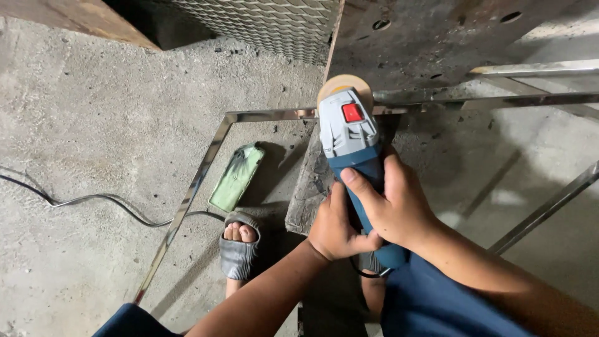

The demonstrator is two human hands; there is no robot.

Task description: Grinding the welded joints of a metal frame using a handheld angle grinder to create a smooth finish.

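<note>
Currently both hands are wrapped around one angle grinder (pixel 357 163), blue body, grey head, red switch on top. Right hand (pixel 399 203) is clamped round the blue barrel, thumb lying along its left side and pointing toward the head. Left hand (pixel 336 226) is closed on the rear of the barrel, just below and touching the right hand. The tan polishing disc (pixel 345 84) at the nose sits right at the polished steel bar (pixel 274 115) of a square-tube frame; actual contact is hidden by the grinder head, can't tell. Grinder points away from the person, roughly upright in view, tilted slightly left.

The frame bar runs left-right, then bends down-left along the concrete floor (pixel 93 125). It rests over a rough grey block (pixel 309 187) under the grinder. A rusty perforated steel plate (pixel 437 37) lies behind the disc, with expanded metal mesh (pixel 274 25) to its left. A green sanding block (pixel 237 176) lies on the floor inside the frame corner, left of the grey block. A black cable (pixel 87 201) snakes across the floor at left. One foot in a grey sandal (pixel 239 249) is planted just below the green block. More polished tubes (pixel 543 212) are at right.
</note>
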